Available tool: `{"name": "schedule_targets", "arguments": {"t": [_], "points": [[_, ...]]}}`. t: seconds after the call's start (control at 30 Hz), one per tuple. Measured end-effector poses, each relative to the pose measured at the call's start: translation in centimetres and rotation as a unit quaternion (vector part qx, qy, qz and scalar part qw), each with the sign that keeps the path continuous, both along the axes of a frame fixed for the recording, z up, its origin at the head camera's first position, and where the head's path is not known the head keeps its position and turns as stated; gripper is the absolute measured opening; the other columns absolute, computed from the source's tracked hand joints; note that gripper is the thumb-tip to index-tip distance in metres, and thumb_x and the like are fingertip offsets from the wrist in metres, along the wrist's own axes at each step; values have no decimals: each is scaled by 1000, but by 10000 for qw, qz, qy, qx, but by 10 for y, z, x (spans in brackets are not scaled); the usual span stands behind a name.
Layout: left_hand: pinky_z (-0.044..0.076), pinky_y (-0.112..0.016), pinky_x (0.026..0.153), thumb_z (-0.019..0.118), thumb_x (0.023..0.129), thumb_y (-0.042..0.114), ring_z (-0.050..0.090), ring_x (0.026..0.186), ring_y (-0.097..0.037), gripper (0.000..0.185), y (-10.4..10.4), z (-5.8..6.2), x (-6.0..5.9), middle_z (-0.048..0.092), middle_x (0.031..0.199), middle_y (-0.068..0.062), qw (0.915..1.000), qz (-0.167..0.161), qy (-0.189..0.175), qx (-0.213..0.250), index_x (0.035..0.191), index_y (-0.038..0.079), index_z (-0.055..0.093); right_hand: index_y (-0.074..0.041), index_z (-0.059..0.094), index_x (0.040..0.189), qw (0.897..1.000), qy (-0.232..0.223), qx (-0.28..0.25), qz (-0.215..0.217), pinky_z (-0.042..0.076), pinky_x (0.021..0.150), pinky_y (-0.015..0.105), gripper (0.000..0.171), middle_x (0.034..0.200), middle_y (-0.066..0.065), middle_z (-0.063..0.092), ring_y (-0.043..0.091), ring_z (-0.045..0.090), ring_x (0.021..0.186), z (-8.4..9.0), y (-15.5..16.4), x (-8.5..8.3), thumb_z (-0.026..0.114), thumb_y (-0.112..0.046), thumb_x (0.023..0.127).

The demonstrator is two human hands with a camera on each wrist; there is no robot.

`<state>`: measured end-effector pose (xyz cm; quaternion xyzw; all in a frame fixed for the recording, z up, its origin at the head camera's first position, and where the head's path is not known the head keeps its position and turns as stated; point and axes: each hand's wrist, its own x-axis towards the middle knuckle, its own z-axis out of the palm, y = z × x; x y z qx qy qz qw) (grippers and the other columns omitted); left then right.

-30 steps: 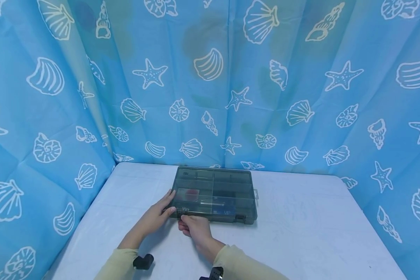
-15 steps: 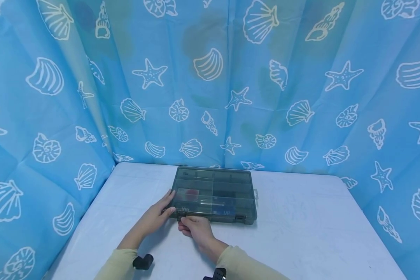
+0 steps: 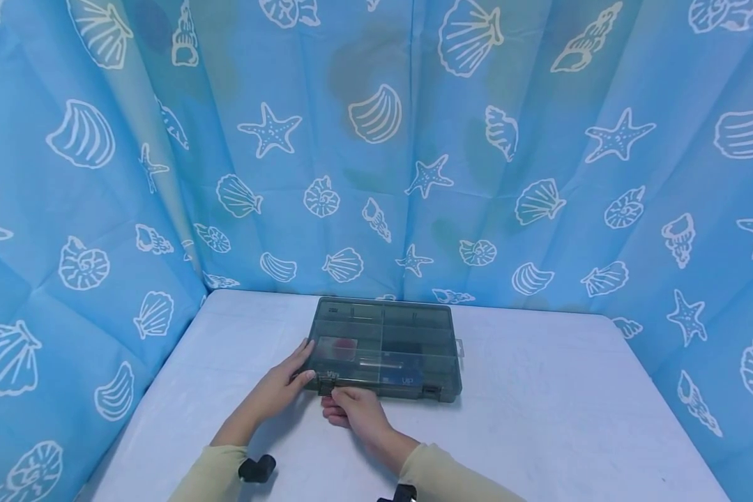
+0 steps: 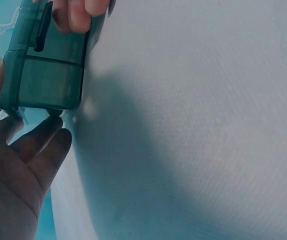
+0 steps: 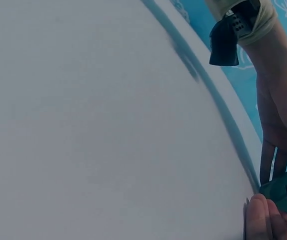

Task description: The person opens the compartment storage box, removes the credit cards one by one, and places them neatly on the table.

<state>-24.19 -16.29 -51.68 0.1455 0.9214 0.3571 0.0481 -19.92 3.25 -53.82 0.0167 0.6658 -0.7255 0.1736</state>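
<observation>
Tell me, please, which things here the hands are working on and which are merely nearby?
In hand: compartment box, its front latch, left hand steadying the corner, right hand with fingers on the latch.
Nearby: white table, seashell curtain.

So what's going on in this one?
A person works at a closed, smoke-tinted compartment box lying flat on a white table. The left hand rests against the box's near left corner with fingers fairly straight, steadying it. The right hand has its fingertips at the left front latch, seemingly working it. The lid looks down. A second latch sits further right on the front edge, untouched.
</observation>
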Motion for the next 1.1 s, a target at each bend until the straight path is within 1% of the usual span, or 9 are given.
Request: {"name": "schedule_targets", "arguments": {"t": [0.17,0.4,0.57,0.8,1.0,1.1], "points": [[25,-56,122,54,107,30,25,151,-37,63,1,0,1,20,167,-13,9999,56,-81,-49,162,14,27,12,63,126,9999,49,88,-61,63,81,33,35,107,18,73,21,73,91,1,8,4,56,-17,106],[25,-56,121,54,107,33,25,151,-37,65,0,1,2,21,167,-14,9999,59,-75,-79,162,14,26,12,58,130,9999,67,90,100,63,80,34,39,113,19,71,26,74,93,4,21,6,57,-19,105],[25,-56,122,54,107,33,25,151,-37,65,0,1,1,20,167,-14,9999,18,-88,-83,162,14,26,11,58,131,9998,27,109,185,64,79,35,38,114,17,71,25,74,92,3,30,5,57,-17,105],[25,-56,122,55,106,36,25,152,-35,66,0,1,-1,20,168,-12,9998,56,-171,-92,162,17,25,12,58,132,9996,75,104,259,64,77,35,37,117,20,70,25,74,92,2,43,6,56,-13,105],[25,-56,122,54,107,33,25,151,-36,65,0,-1,-2,20,167,-13,9999,0,-107,-53,162,14,26,12,57,132,9995,82,148,278,64,76,35,37,117,21,70,23,74,89,2,53,7,57,-12,104],[25,-56,122,54,107,33,25,151,-36,65,0,-2,-2,19,168,-13,9999,23,-113,-68,162,15,25,13,57,132,9994,109,149,291,64,75,34,38,118,22,69,22,74,89,3,58,10,57,-12,104]]}}
